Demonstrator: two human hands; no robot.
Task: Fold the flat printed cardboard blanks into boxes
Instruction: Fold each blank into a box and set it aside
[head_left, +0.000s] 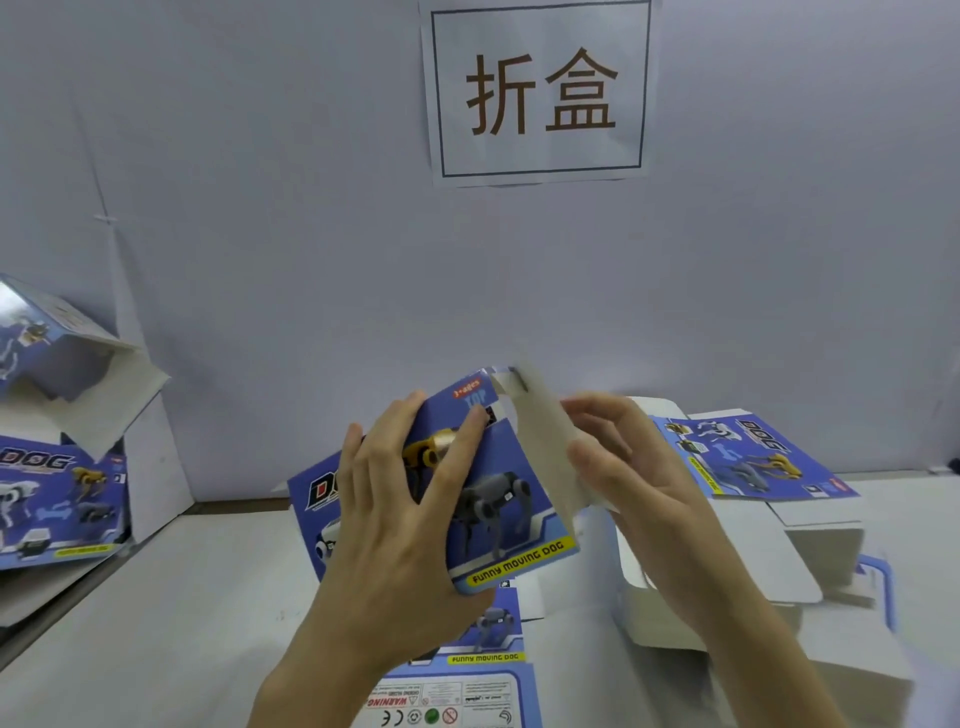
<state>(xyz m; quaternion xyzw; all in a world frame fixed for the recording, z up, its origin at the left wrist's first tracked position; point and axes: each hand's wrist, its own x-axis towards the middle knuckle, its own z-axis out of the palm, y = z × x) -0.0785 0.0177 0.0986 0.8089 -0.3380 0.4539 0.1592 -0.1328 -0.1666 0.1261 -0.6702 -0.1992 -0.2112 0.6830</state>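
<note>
A blue printed cardboard blank with robot dogs and the words "FUNNY MOVING DOG" is held up above the table in the middle of the view. My left hand lies on its printed front, fingers spread and thumb round the lower edge. My right hand grips the white inner side panel on the right, which is bent away from the front. The lower part of the blank, with warning print, hangs down toward me.
A stack of flat blanks lies at the right on white cardboard sheets. Folded boxes are piled at the left against the wall. A paper sign hangs on the grey wall behind the table.
</note>
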